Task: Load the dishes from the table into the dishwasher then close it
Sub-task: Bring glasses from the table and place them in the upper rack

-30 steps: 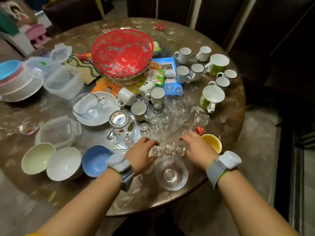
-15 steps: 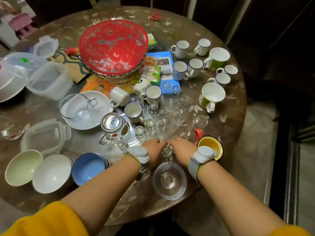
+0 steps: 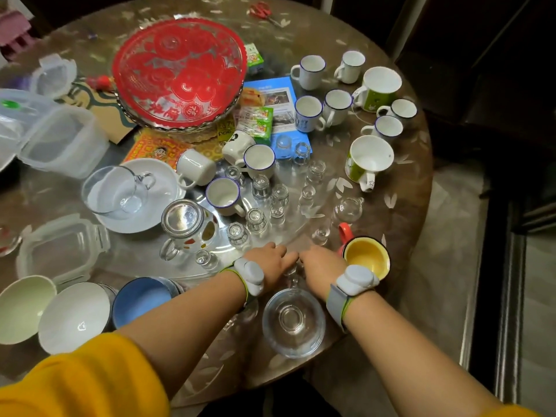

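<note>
My left hand (image 3: 268, 264) and my right hand (image 3: 321, 265) meet knuckle to knuckle near the front of the round table (image 3: 412, 203). Their fingers curl inward around a few small clear glasses (image 3: 290, 271), which are mostly hidden between the hands. Just in front of the hands sits a clear glass bowl (image 3: 293, 324). A yellow mug with a red handle (image 3: 367, 257) stands beside my right wrist. More small glasses (image 3: 261, 188) stand upside down behind the hands. White and green mugs (image 3: 371, 159) crowd the far right of the table.
A red patterned platter (image 3: 180, 73) fills the back middle. Blue (image 3: 141, 299), white (image 3: 75, 319) and pale green (image 3: 21, 305) bowls line the front left. A glass jug (image 3: 183, 220), a plate with a glass cup (image 3: 138, 200) and plastic containers (image 3: 60, 139) are at the left. The dishwasher is out of view.
The hands were apart with small glasses between them a second ago. They have come together around those glasses. The view has dropped and moved closer to the table.
</note>
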The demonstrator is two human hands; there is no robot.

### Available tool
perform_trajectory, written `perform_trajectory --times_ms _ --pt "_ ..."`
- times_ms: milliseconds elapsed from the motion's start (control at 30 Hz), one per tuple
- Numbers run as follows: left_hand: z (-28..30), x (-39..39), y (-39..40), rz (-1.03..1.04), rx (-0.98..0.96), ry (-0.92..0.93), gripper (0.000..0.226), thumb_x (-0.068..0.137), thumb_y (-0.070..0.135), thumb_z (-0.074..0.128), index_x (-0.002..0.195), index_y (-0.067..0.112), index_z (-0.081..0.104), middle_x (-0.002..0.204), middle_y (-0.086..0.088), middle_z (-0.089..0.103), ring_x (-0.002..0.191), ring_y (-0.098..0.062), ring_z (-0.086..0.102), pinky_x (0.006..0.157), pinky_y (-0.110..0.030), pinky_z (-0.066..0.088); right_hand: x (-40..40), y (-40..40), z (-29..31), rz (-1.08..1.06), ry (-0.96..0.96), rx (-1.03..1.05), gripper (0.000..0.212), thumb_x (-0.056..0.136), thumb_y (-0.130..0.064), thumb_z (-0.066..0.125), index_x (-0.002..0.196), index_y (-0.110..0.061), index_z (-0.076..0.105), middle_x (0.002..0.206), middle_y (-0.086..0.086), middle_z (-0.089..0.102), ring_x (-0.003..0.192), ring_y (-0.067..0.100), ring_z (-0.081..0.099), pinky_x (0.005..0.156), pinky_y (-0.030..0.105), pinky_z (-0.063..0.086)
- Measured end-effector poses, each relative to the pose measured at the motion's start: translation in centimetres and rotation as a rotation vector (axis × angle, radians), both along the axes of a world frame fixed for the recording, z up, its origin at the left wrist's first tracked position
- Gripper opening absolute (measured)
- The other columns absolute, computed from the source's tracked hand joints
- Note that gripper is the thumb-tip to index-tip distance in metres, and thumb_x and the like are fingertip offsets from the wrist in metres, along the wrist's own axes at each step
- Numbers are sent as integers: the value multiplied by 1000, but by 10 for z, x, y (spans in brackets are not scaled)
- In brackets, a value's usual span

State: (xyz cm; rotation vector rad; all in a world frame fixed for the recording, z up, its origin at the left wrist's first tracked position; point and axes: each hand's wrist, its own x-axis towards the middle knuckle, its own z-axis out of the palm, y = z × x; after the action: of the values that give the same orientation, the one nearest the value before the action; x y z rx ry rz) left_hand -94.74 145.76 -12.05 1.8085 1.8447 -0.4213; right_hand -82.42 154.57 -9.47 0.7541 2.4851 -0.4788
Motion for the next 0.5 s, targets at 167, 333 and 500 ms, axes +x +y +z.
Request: perform_trajectory --times_ms 167,333,500 --pt "16 2 5 99 33 -3 44 88 17 55 127 15 34 118 -10 50 109 -32 50 73 -41 49 5 2 2 -69 78 31 18 92 -7 44 101 -13 59 111 13 62 106 32 59 75 33 41" --pt "40 -5 -9 289 235 -59 42 92 22 55 127 15 33 118 -10 54 105 -32 54 75 -37 45 10 6 2 -93 159 44 11 89 -10 49 98 -9 56 107 14 59 101 34 58 69 33 37" --pt "58 -13 -31 639 406 -307 49 89 42 61 125 14 42 109 -8 64 97 -28 61 77 -34 45 0 4 -3 -55 166 20 15 87 -12 52 101 -11 56 109 13 60 103 33 58 76 33 44"
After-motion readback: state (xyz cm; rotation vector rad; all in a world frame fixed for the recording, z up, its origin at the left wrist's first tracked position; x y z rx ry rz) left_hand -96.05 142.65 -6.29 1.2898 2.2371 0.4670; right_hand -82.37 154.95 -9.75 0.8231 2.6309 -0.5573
